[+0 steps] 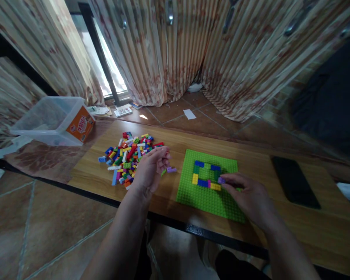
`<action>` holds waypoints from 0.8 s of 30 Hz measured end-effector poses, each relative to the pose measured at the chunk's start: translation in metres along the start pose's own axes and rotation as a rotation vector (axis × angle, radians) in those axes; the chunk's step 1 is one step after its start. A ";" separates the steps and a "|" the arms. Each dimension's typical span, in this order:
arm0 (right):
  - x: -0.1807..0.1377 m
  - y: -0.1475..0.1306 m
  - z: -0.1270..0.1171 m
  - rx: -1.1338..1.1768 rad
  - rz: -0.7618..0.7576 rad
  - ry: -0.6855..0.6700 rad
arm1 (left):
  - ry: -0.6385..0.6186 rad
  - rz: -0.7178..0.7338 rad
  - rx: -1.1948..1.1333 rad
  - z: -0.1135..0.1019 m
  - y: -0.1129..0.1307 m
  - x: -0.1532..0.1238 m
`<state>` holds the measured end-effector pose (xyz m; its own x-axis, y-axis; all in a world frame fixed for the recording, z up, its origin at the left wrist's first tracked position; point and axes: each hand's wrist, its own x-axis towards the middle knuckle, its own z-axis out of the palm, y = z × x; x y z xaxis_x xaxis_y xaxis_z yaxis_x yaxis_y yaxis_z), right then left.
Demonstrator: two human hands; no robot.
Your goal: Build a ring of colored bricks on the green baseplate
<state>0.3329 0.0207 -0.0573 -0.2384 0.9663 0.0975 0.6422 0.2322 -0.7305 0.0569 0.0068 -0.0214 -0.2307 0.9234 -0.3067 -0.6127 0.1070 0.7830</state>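
A purple toy brick (221,180) is pinched between the thumb and fingers of my right hand (245,191), at the right side of a square outline of bricks. That outline has blue, green, yellow and pink bricks, including a yellow brick (195,179) at its left, and sits on a light green baseplate (216,208). My left hand (152,165) hovers by the right edge of a mixed brick pile (127,155), its fingers curled together; what they hold, if anything, is hidden. Another purple brick (172,170) lies on the table between my left hand and the baseplate.
The wooden table (251,151) has a dark edge nearest me. A black phone-like slab (294,182) lies at the right. Beyond the table's left end stands a clear plastic bin (55,116) with an orange label. Striped curtains (163,50) hang behind, and papers lie on the tiled floor.
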 end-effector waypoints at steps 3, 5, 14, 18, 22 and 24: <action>0.000 0.001 -0.001 -0.014 -0.013 -0.028 | -0.014 0.018 0.046 0.003 -0.006 0.001; -0.001 0.001 -0.002 -0.020 -0.015 -0.041 | -0.014 0.030 0.063 0.006 -0.009 0.001; 0.000 0.000 0.001 -0.019 -0.045 -0.060 | -0.020 0.029 0.133 0.018 -0.013 -0.002; 0.001 0.000 0.002 -0.062 -0.051 -0.057 | -0.025 0.035 0.153 0.018 -0.014 -0.003; 0.002 0.001 0.002 -0.068 -0.086 -0.050 | -0.037 0.039 0.163 0.018 -0.014 -0.002; 0.002 0.002 0.002 -0.051 -0.092 -0.042 | -0.044 0.045 0.165 0.017 -0.015 -0.002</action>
<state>0.3325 0.0229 -0.0602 -0.3279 0.9353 0.1331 0.6522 0.3260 -0.6844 0.0796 0.0097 -0.0233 -0.2199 0.9434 -0.2484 -0.4691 0.1210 0.8748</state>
